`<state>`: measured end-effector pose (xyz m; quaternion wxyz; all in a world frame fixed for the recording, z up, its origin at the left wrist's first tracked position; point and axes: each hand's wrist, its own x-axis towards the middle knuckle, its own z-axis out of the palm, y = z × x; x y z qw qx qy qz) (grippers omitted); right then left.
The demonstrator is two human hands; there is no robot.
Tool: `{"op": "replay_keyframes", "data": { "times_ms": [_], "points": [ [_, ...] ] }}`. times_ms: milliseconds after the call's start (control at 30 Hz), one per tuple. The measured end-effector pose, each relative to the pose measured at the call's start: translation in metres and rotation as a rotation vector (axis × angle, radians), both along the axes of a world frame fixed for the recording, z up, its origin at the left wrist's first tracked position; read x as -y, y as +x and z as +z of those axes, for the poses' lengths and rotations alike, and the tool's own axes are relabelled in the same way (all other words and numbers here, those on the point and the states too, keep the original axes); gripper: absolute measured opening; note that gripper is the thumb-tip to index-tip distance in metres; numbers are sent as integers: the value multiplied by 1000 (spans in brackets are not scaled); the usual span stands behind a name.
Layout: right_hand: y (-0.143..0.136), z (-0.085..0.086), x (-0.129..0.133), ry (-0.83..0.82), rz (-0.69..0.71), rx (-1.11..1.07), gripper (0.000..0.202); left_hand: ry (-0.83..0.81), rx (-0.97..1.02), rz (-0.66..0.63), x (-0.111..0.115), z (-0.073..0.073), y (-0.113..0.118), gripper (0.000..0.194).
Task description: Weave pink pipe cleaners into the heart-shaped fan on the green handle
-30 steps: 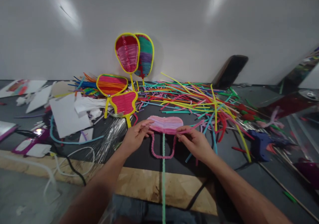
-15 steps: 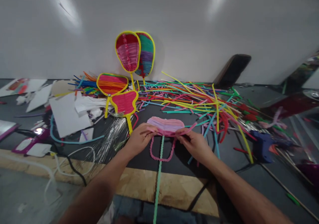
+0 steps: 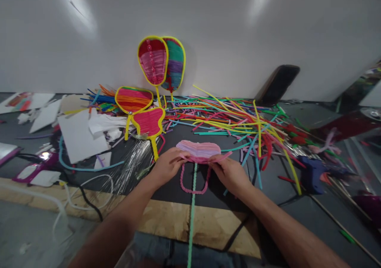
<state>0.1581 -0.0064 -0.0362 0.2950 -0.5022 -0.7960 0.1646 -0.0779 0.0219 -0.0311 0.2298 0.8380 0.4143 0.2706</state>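
Between my hands is a pipe-cleaner fan with a pink and lilac upper part. Below that part its pink frame loop is unfilled, and a twisted mint-green handle runs down toward me. My left hand pinches the lower left edge of the woven rows. At the lower right edge, my right hand is closed on a pink pipe cleaner whose free end sticks out past the fingers. The fingertips partly cover both edges.
Finished fans lean on the white wall behind. Loose pipe cleaners lie piled across the back. A phone leans at right, near a blue glue gun. White card and silvery strands lie left.
Both hands and the fan stay almost in place. The pink end by my right hand has swung slightly lower, and the green handle has shifted a little right.
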Motion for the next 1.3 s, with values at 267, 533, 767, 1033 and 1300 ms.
{"op": "replay_keyframes", "data": {
  "times_ms": [267, 533, 767, 1033, 1300],
  "points": [
    [-6, 4, 1, 181, 171, 148, 22, 3, -31, -17, 3, 9, 6, 23],
    [-9, 2, -1, 220, 203, 155, 23, 79, -14, -149, 2, 4, 3, 23],
    [-7, 3, -4, 248, 256, 181, 24, 47, -101, -217, 0, 5, 3, 18],
    [-11, 10, -15, 240, 200, 468, 25, 57, -29, -124, 2, -5, 5, 19],
    [-18, 2, -12, 231, 151, 393, 18, 95, -14, -82, 3, -4, 9, 21]
  ]
}}
